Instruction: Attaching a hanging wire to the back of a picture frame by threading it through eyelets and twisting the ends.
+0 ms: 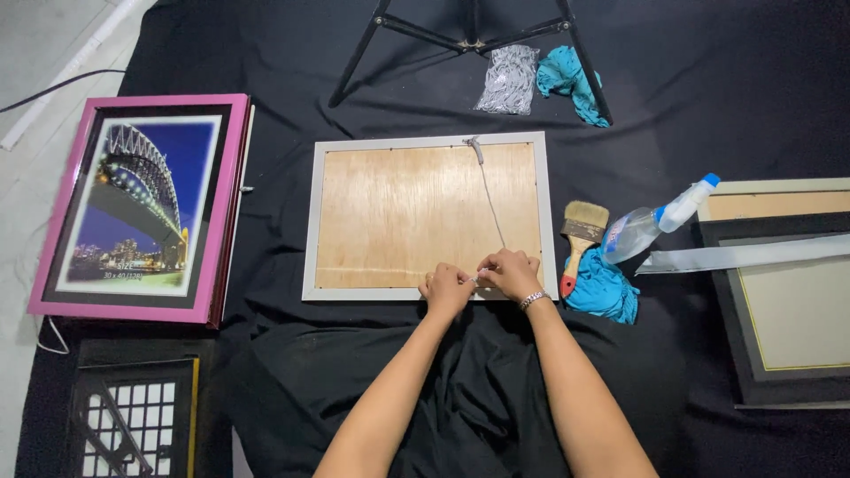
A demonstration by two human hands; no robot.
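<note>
Pinching the cord [490, 202] at the near edge of the face-down frame [427, 215], left hand [445, 289] and right hand [511, 273] are closing on it together; far end already fastened, near end apparently unfinished.

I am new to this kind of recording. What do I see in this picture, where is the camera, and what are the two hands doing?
There is no machine here. A person wears a camera on the head, so the single picture looks down at their own two bare arms.

The surface is a black cloth. In the middle lies a frame, face down, so its wooden back shows. A cord runs from the frame's top edge down to the hands. The left hand and the right hand meet at the bottom edge and pinch the cord's end; the detail is too small to see.

To the right lie a brush, a spray bottle and a blue rag. To the left lies a pink frame with a bridge photo.
</note>
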